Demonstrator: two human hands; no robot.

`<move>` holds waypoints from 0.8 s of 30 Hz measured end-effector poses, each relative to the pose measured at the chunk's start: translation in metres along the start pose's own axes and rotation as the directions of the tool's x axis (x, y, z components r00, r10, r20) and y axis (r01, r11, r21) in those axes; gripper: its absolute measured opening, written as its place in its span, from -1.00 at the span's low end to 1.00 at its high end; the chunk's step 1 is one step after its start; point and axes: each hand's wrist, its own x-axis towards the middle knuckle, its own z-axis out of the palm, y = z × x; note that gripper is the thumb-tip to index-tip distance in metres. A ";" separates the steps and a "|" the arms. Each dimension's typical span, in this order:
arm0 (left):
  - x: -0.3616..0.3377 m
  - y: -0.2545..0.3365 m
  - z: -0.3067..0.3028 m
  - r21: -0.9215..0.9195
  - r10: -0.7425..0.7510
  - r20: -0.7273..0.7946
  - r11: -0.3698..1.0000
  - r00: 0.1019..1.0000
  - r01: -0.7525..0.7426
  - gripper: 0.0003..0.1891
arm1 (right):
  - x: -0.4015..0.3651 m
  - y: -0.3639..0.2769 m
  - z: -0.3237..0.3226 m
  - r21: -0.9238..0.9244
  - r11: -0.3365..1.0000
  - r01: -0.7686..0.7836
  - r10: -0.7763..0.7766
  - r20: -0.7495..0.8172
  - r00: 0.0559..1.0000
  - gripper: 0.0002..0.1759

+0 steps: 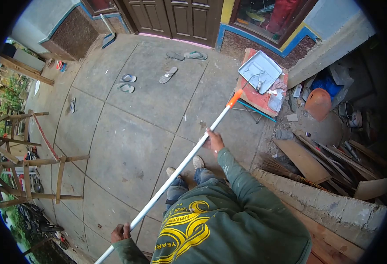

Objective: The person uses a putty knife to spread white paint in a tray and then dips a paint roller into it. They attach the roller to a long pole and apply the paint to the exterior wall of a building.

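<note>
A long white paint roller pole (175, 171) with an orange end (234, 98) runs diagonally in front of my body. My right hand (213, 142) is closed around its upper part. Lower down, near the bottom edge, my left hand (121, 232) grips the same pole. Past the orange end, a thin wire frame reaches into a white paint tray (264, 61), where a small roller head (259, 85) seems to rest. The tray stands tilted on a red-topped stand (250, 97), beside crumpled scraps and a plastic container (274, 103).
Several sandals (168, 75) lie on the concrete floor (127, 141). A wooden trestle frame (39, 162) stands left. At right are a low block wall (325, 211), stacked boards (302, 161), an orange basin-like object (318, 104) and buckets (355, 119). Brown double doors (171, 17) close the far side.
</note>
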 end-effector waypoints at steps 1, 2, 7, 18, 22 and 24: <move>-0.001 0.010 0.007 -0.001 -0.001 -0.001 1.000 1.000 0.001 -0.55 | 0.005 -0.007 -0.005 -0.007 1.000 0.014 -0.015 -0.057 0.998 -0.67; 0.000 0.016 0.014 -0.064 -0.011 0.017 0.998 1.000 0.012 -0.56 | 0.007 -0.012 -0.008 -0.008 1.000 0.017 -0.018 -0.057 0.998 -0.67; -0.001 0.002 0.010 -0.077 -0.067 0.029 0.995 0.997 0.069 -0.59 | 0.012 0.004 -0.007 0.018 0.999 -0.036 0.037 -0.021 0.999 -0.64; -0.001 -0.088 0.002 -0.057 -0.127 -0.217 0.991 0.968 0.118 -0.48 | -0.041 0.020 0.030 0.002 1.000 -0.004 0.004 0.127 0.992 -0.68; 0.004 -0.061 -0.009 -0.076 -0.137 -0.185 0.989 0.973 0.125 -0.48 | -0.036 0.018 0.030 -0.025 1.000 -0.012 0.014 0.082 0.997 -0.66; 0.005 -0.019 -0.017 0.025 -0.118 -0.171 0.992 0.978 0.124 -0.49 | -0.024 0.013 0.024 -0.041 0.999 -0.010 0.013 0.065 0.998 -0.65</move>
